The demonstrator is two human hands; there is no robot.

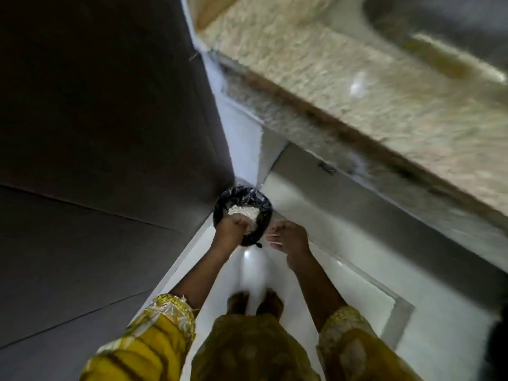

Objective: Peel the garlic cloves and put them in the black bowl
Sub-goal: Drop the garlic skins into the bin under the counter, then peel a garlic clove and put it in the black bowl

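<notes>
**No words to read**

No letters, numbers or signs can be read anywhere. The whole picture is blurry. The round bin with the black bag has no writing that can be made out. The speckled counter shows only its own spots. The yellow sleeve has stripes and a shiny cuff, but no words.
</notes>
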